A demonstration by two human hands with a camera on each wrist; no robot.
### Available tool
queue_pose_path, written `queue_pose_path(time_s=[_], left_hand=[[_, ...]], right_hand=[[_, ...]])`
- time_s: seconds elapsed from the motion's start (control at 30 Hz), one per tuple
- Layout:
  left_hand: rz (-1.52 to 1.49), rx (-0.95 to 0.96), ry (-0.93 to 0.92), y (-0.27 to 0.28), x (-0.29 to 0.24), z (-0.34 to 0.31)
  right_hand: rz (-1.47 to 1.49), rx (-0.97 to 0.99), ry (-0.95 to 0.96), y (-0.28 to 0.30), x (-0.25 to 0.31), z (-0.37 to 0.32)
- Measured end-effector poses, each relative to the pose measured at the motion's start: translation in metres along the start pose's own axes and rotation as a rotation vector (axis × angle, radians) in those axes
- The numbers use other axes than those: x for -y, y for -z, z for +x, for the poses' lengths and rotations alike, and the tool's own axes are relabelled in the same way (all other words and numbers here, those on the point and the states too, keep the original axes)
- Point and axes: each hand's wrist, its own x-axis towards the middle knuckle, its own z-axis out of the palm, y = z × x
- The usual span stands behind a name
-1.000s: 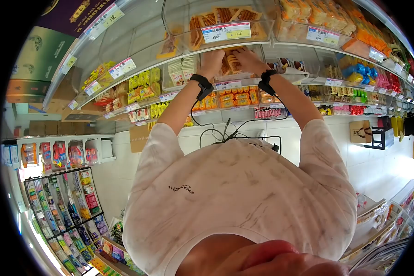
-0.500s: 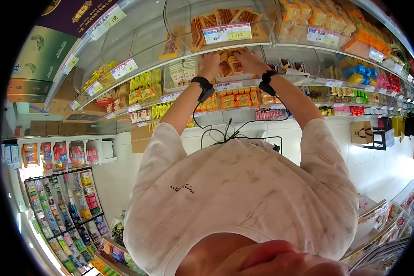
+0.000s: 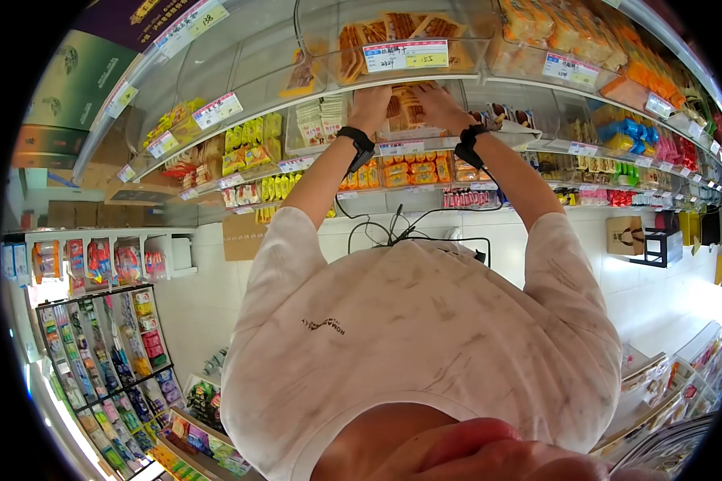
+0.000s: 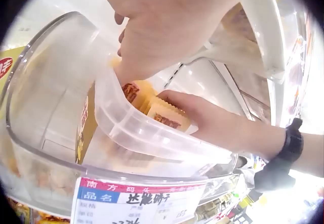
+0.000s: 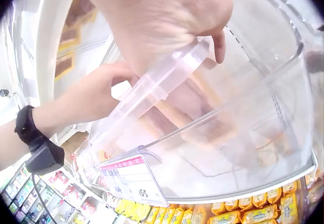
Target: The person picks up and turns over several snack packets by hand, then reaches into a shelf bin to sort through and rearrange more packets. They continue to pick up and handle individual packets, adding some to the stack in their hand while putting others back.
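Both hands are inside a clear shelf bin on the second shelf. They grip a smaller translucent container (image 4: 131, 120) by its two sides, with flat orange-edged biscuit packets (image 3: 407, 108) standing in it. My left hand (image 3: 371, 108) is curled over the left end of its rim; in the left wrist view this hand (image 4: 167, 27) hides its own fingertips. At the opposite end is my right hand (image 3: 443, 110), its thumb beside the packets in the left wrist view. The right wrist view shows the right hand (image 5: 172, 21) bent over the container's rim, one finger hanging past it.
Above, another bin holds similar packets (image 3: 401, 28) behind a price tag (image 3: 407, 55). White packets (image 3: 319, 119) lie left of the hands, dark-wrapped snacks (image 3: 501, 115) right. Orange packs (image 3: 413, 170) fill the shelf below. Black cables (image 3: 395, 228) hang between the wrists.
The head view has shifted slightly. Both hands stay at the same container; their fingers have shifted a little around the packets.
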Motion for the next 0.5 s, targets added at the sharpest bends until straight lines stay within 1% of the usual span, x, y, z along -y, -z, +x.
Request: queue_pose_path(time_s=[0.1, 0.2, 0.3, 0.4, 0.5], left_hand=[[0.088, 0.168, 0.014, -0.019, 0.008, 0.009], [0.022, 0.219, 0.105, -0.033, 0.010, 0.019], [0.065, 0.077, 0.035, -0.035, 0.013, 0.014], [0.110, 0.053, -0.001, -0.040, 0.015, 0.012], [0.030, 0.112, 0.052, -0.036, 0.012, 0.014]], right_hand=[[-0.027, -0.005, -0.013, -0.001, 0.000, 0.001], [0.017, -0.018, 0.000, -0.003, -0.004, 0.002], [0.016, -0.124, 0.046, -0.003, -0.003, -0.001], [-0.017, -0.162, 0.031, 0.007, 0.004, -0.008], [-0.075, -0.167, -0.020, 0.004, 0.006, -0.007]])
